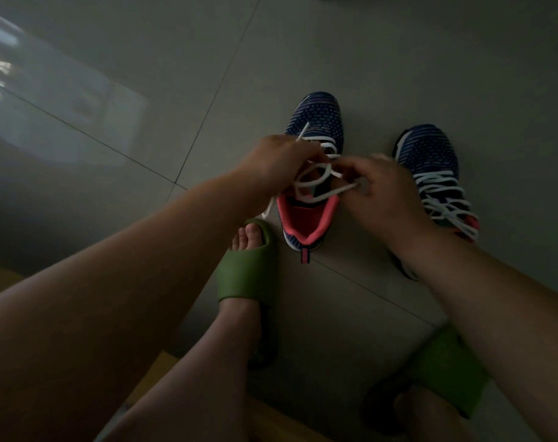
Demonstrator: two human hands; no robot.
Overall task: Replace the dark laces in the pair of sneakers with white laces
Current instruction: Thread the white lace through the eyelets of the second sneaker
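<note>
Left hand and right hand each pinching white lace over left sneaker on floor, laced right sneaker beside, 2 green slides

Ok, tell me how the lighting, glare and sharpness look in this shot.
Head view: dim overall; window glare on the tiled floor at upper left; wide-angle bending of the tile lines; both hands and the white lace slightly soft; sneakers fairly readable.
</note>
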